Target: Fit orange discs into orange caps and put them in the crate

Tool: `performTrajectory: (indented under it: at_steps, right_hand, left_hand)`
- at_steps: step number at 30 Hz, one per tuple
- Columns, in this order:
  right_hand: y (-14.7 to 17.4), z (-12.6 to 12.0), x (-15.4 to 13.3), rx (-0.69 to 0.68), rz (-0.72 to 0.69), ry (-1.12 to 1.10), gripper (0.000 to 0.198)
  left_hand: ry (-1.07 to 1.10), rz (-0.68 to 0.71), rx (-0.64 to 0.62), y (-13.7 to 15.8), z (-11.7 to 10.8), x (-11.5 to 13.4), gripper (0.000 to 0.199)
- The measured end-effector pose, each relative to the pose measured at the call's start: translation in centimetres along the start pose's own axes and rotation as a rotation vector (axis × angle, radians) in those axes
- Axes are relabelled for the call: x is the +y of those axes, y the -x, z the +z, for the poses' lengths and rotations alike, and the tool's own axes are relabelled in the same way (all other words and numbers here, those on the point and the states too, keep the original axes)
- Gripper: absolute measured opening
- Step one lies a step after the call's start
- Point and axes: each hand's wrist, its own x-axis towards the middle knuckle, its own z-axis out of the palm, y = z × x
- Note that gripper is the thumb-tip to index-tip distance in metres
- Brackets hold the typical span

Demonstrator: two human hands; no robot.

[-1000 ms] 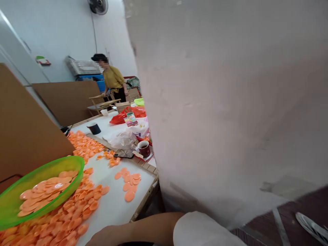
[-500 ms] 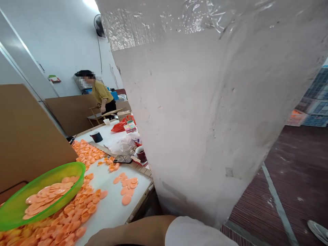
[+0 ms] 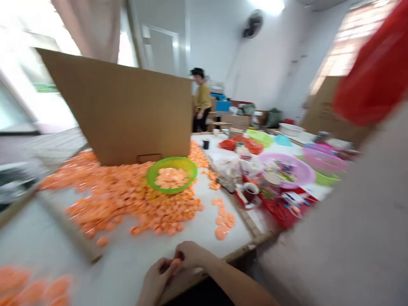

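Roughly mid-view, a green bowl [image 3: 172, 190] sits on a spread of orange shells [image 3: 124, 189] and holds a heap of flat orange discs [image 3: 171, 178]. To its right, beyond a wooden strip, a red mug [image 3: 249, 197] has dark liquid in it, and a pink basin [image 3: 308, 175] contains small colourful items too blurred to make out. A dark cup [image 3: 205, 145] stands farther back; its contents are hidden.

Compared with half a second ago, the view has swung left: the cardboard panel [image 3: 134, 110] shows nearly whole, and the pale pillar [image 3: 366, 212], which filled much of the picture, is now confined to the right side. The person in a yellow top [image 3: 203, 100], who was bent forward, is upright. The bowl still rests on the shells, and the loose discs [image 3: 221, 232] still lie on the desk [image 3: 127, 263] nearby. Both hands are now in sight, where only one arm showed.

The left hand [image 3: 155, 278] and right hand [image 3: 191, 255] meet at the near edge of the desk, fingers curled in, pinching a small orange piece [image 3: 176, 261] between them. Blur hides the exact placing of the fingertips.
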Motion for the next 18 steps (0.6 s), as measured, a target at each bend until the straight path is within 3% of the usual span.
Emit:
performTrajectory:
  at_steps: [3,6,11,18]
  right_hand:
    - [-1.1,1.5,0.5,-0.137,-0.068,0.064,0.023]
    - [-2.2,2.8,1.4,-0.114,-0.110,0.065,0.013]
    - [-2.4,3.2,1.7,-0.229,-0.105,-0.027,0.004]
    - [-3.0,2.2,2.8,-0.383,-0.098,-0.115,0.029]
  left_hand:
    - [0.071,-0.068,0.054,0.2,0.6,-0.8,0.026]
    - [0.102,-0.156,0.108,0.2,1.1,-0.9,0.008]
    - [0.270,-0.273,0.097,0.2,1.6,-0.7,0.009]
    - [0.580,-0.368,0.081,0.1,2.7,-1.7,0.019]
